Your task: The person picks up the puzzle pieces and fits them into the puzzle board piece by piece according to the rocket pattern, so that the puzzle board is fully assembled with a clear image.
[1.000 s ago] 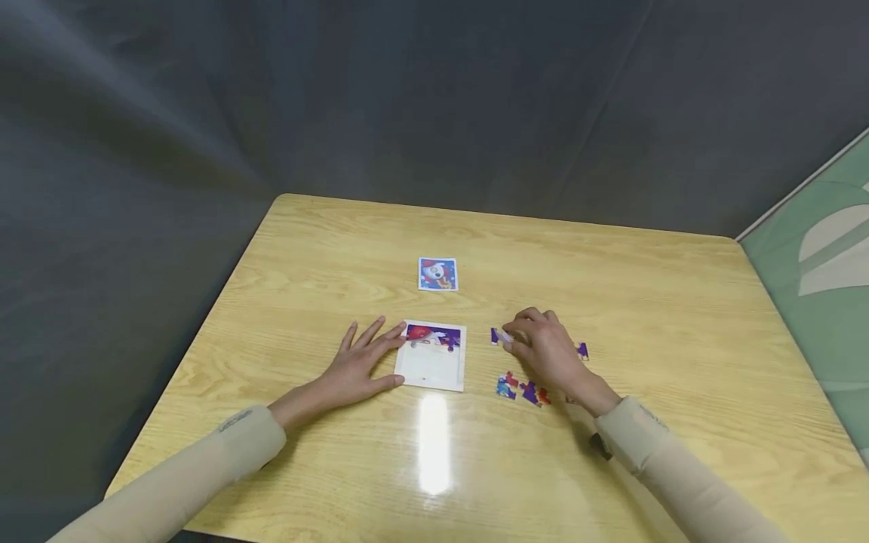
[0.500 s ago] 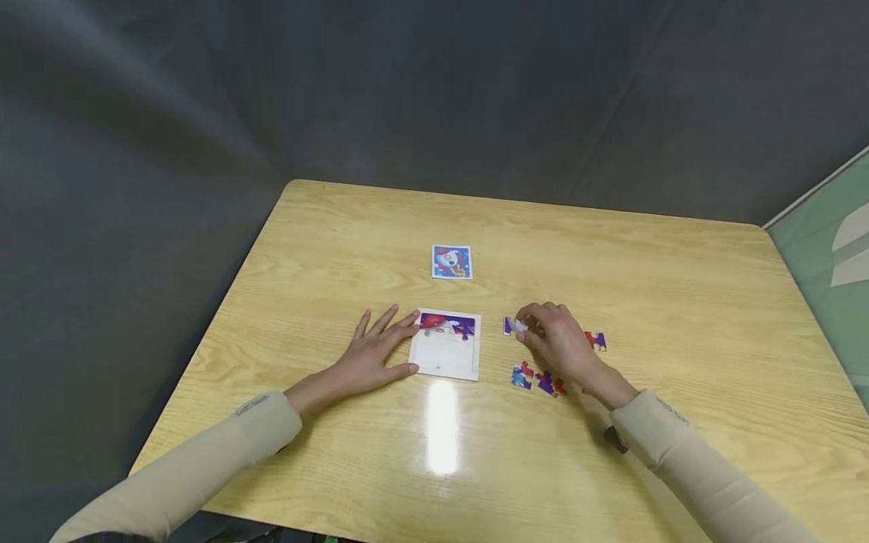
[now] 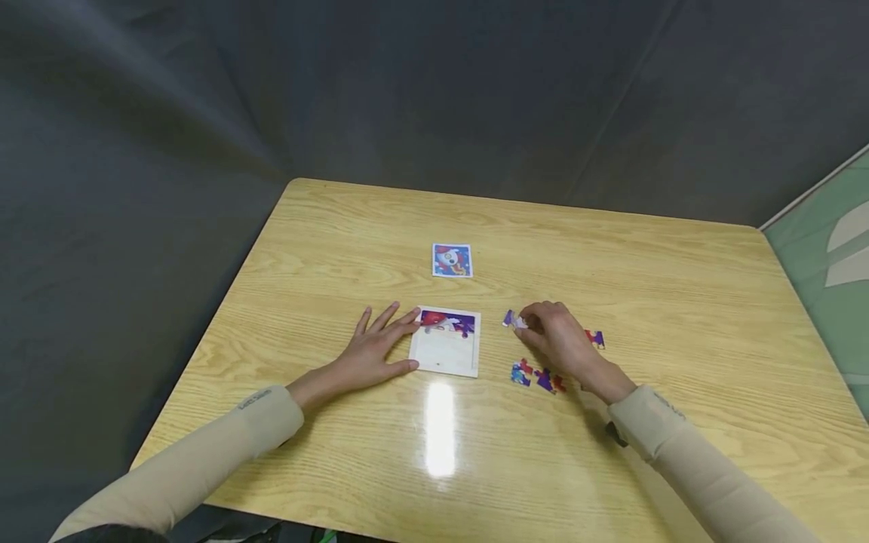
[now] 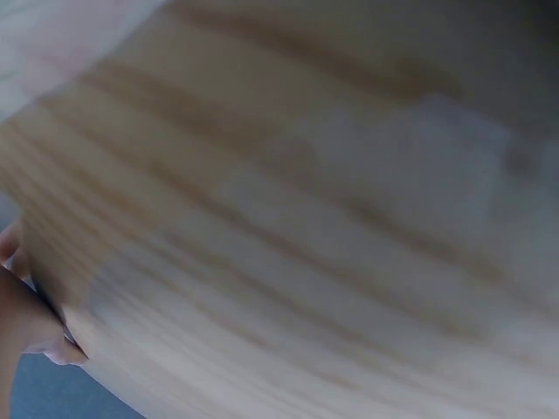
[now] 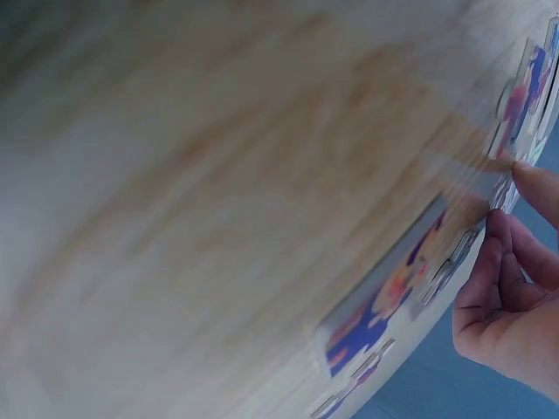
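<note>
My left hand (image 3: 368, 350) lies spread, fingers nearly straight, touching the left edge of the white puzzle tray (image 3: 444, 355); my right hand (image 3: 560, 336), fingers curled, pinches a purple-and-white jigsaw piece (image 3: 508, 318) just right of the tray; loose pieces (image 3: 544, 379) lie near it; a picture card (image 3: 452, 261) lies beyond the tray.

From here I see a purple-and-white jigsaw piece (image 3: 509, 318) pinched in the right hand (image 3: 560, 342), and a white puzzle board (image 3: 444, 354), far strip filled, flat against the left hand (image 3: 366, 357).
</note>
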`<act>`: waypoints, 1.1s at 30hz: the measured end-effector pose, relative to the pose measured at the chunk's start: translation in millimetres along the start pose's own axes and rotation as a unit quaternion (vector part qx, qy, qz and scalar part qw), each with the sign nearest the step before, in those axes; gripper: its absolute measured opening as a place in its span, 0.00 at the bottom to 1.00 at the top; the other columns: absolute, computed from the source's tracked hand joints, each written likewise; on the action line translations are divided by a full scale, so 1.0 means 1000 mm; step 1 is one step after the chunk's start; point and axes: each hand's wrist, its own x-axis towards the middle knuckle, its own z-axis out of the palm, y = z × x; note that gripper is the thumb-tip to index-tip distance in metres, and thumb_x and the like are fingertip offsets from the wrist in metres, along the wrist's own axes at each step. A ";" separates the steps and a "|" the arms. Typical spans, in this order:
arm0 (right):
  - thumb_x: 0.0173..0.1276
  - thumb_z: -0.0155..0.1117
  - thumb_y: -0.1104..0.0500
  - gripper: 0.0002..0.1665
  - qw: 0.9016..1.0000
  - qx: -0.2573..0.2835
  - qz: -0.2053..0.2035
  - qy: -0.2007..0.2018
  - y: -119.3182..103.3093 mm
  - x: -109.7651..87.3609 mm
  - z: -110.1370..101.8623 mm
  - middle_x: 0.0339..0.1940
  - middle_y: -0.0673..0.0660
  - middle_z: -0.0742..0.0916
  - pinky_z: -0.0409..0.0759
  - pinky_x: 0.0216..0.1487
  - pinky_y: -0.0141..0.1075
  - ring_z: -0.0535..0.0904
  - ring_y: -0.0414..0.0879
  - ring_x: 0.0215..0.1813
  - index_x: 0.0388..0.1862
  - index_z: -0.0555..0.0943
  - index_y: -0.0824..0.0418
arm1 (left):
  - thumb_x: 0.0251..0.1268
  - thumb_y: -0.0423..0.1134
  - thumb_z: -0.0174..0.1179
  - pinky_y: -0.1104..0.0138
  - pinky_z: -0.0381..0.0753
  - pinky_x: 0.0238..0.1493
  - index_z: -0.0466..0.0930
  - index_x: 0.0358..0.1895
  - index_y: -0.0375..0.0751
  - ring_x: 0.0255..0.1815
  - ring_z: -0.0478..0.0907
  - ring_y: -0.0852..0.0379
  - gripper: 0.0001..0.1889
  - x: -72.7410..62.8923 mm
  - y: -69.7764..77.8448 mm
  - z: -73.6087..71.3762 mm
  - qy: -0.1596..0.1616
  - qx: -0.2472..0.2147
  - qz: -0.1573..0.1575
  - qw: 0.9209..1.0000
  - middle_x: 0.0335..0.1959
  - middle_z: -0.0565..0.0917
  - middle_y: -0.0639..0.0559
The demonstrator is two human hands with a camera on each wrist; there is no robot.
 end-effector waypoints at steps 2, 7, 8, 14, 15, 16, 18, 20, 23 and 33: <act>0.60 0.71 0.63 0.14 1.000 -0.001 0.003 0.003 0.000 -0.001 0.001 0.30 0.57 0.84 0.77 0.34 0.39 0.76 0.48 0.33 0.43 0.82 0.69 | 0.65 0.62 0.54 0.45 0.23 0.72 0.63 0.72 0.49 0.79 0.37 0.51 0.36 0.000 0.000 0.001 -0.001 0.002 0.000 1.000 0.77 0.51 0.60; 0.60 0.71 0.63 0.14 1.000 0.001 0.005 0.006 0.000 0.000 0.001 0.31 0.58 0.83 0.76 0.33 0.38 0.75 0.48 0.33 0.43 0.82 0.70 | 0.65 0.62 0.55 0.44 0.25 0.72 0.64 0.71 0.49 0.79 0.38 0.50 0.35 0.000 -0.001 0.001 0.004 0.003 0.003 1.000 0.77 0.52 0.60; 0.60 0.71 0.63 0.15 1.000 0.002 0.007 0.004 0.000 0.000 0.001 0.31 0.58 0.82 0.75 0.33 0.38 0.75 0.48 0.33 0.44 0.82 0.70 | 0.65 0.61 0.55 0.44 0.25 0.72 0.64 0.71 0.48 0.78 0.38 0.49 0.35 0.000 -0.001 0.001 0.005 0.003 0.004 1.000 0.77 0.52 0.59; 0.61 0.71 0.60 0.18 1.000 -0.001 0.012 -0.013 -0.001 -0.001 -0.001 0.35 0.60 0.82 0.74 0.34 0.38 0.73 0.50 0.36 0.46 0.82 0.70 | 0.65 0.61 0.56 0.43 0.25 0.72 0.64 0.71 0.47 0.78 0.38 0.49 0.35 -0.001 0.003 -0.001 0.000 -0.003 0.002 1.000 0.77 0.53 0.58; 0.61 0.71 0.60 0.16 1.000 -0.003 0.010 -0.015 -0.002 -0.001 -0.001 0.36 0.60 0.82 0.74 0.34 0.39 0.74 0.50 0.36 0.45 0.83 0.69 | 0.65 0.61 0.56 0.44 0.25 0.72 0.64 0.71 0.47 0.78 0.38 0.49 0.35 -0.001 0.003 -0.001 -0.001 -0.004 0.000 1.000 0.77 0.53 0.58; 0.61 0.71 0.60 0.15 1.000 -0.003 0.007 -0.015 -0.002 0.000 -0.002 0.36 0.60 0.82 0.75 0.34 0.39 0.74 0.51 0.36 0.44 0.83 0.69 | 0.65 0.61 0.56 0.44 0.24 0.72 0.64 0.71 0.47 0.78 0.38 0.49 0.35 -0.001 0.004 -0.001 -0.002 -0.004 -0.001 1.000 0.77 0.52 0.58; 0.61 0.71 0.61 0.13 1.000 0.005 0.009 -0.019 -0.002 0.003 -0.003 0.36 0.60 0.82 0.74 0.35 0.39 0.74 0.51 0.36 0.42 0.83 0.68 | 0.65 0.60 0.56 0.45 0.24 0.72 0.64 0.71 0.47 0.79 0.38 0.49 0.35 -0.001 0.004 -0.002 -0.002 -0.004 -0.003 1.000 0.77 0.52 0.58; 0.61 0.71 0.61 0.13 0.999 0.019 0.017 -0.028 -0.001 0.005 -0.004 0.35 0.60 0.81 0.74 0.35 0.39 0.73 0.50 0.36 0.41 0.82 0.69 | 0.65 0.60 0.56 0.45 0.24 0.72 0.64 0.71 0.47 0.78 0.39 0.49 0.35 0.000 0.004 -0.002 0.001 -0.003 -0.002 1.000 0.77 0.52 0.57; 0.60 0.71 0.59 0.15 0.998 0.028 0.039 -0.045 0.000 0.007 -0.006 0.33 0.58 0.80 0.74 0.34 0.37 0.73 0.49 0.35 0.40 0.82 0.69 | 0.65 0.60 0.57 0.44 0.25 0.72 0.65 0.70 0.47 0.78 0.39 0.48 0.35 0.000 0.003 -0.002 0.002 -0.003 0.000 1.000 0.77 0.53 0.57; 0.58 0.71 0.54 0.15 0.999 -0.045 0.003 -0.030 -0.001 0.006 -0.005 0.30 0.53 0.82 0.76 0.31 0.36 0.74 0.46 0.33 0.36 0.83 0.64 | 0.65 0.60 0.56 0.44 0.25 0.72 0.64 0.71 0.47 0.78 0.39 0.48 0.35 0.000 0.003 -0.001 0.003 0.001 0.002 1.000 0.77 0.52 0.58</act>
